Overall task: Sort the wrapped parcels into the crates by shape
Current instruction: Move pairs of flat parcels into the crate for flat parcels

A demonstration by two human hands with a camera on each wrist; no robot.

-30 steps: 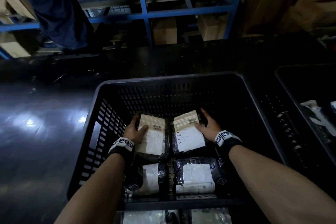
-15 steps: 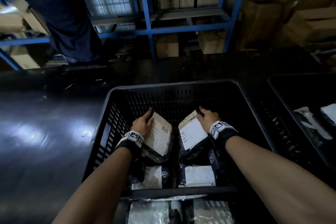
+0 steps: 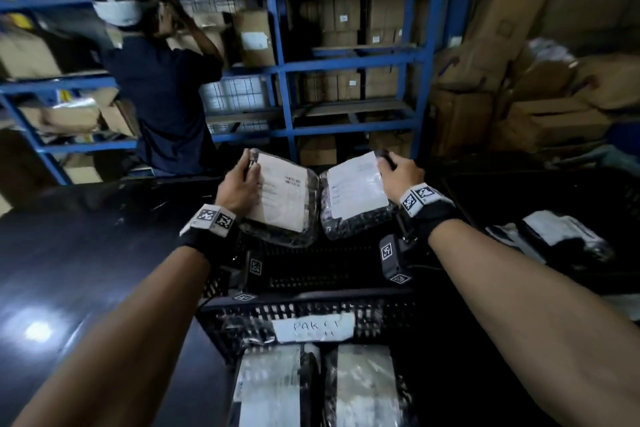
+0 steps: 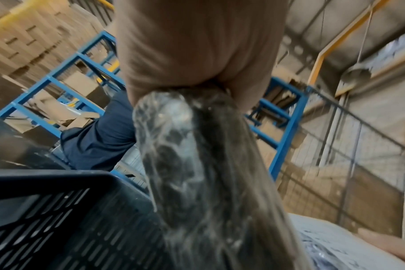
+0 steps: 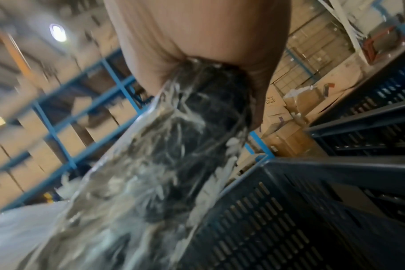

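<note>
Two flat, black plastic-wrapped parcels with white labels are held up side by side above the black crate point(image 3: 311, 302). My left hand point(image 3: 242, 180) grips the left parcel point(image 3: 287, 198) by its far left edge. My right hand point(image 3: 398, 173) grips the right parcel point(image 3: 353, 194) by its far right corner. In the left wrist view the left parcel point(image 4: 208, 173) runs down from my palm, and in the right wrist view the right parcel point(image 5: 162, 164) does the same. Two more wrapped parcels point(image 3: 311, 388) lie near me below a crate wall with a "PAKET" label point(image 3: 313, 326).
A second black crate point(image 3: 554, 204) at the right holds wrapped parcels point(image 3: 557, 236). A person in dark blue point(image 3: 162, 94) stands at the blue shelving point(image 3: 284, 62) stacked with cardboard boxes. A dark glossy tabletop point(image 3: 69, 270) spreads to the left.
Both hands have lifted their parcels up out of the crate bottom to above its rim. The head view has tilted up, so the shelving and the person show more.
</note>
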